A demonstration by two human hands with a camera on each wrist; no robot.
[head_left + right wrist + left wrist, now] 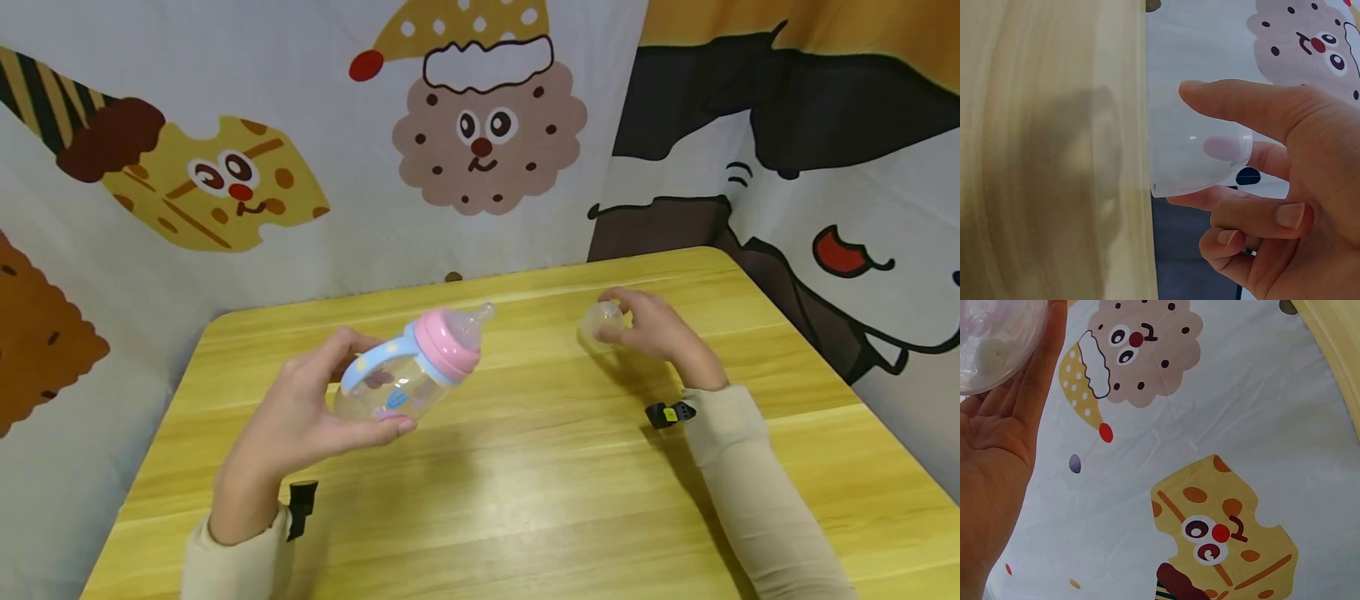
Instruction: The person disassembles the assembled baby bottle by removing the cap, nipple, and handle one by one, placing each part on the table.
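Over the near left part of the yellow wood-grain table (525,508), the person's left hand (300,412) grasps a clear baby bottle (401,392), thumb along the near side and fingers wrapped behind. The bottle is tilted in the air, its clear teat (482,316) pointing up and rightward above a pink collar (450,345); a pale blue handle (375,364) with yellow dots arches along its upper side. From the left wrist I can see a pale round piece (991,356) inside the bottle. Well apart, toward the table's far right, the right hand (648,323) grasps a clear domed cap (597,322) by its sides between thumb and fingers, rim facing down; whether that rim touches the wood I can't tell. Behind the table hangs a curtain (337,75) printed with cartoon cheese and a cookie in a dotted hat.
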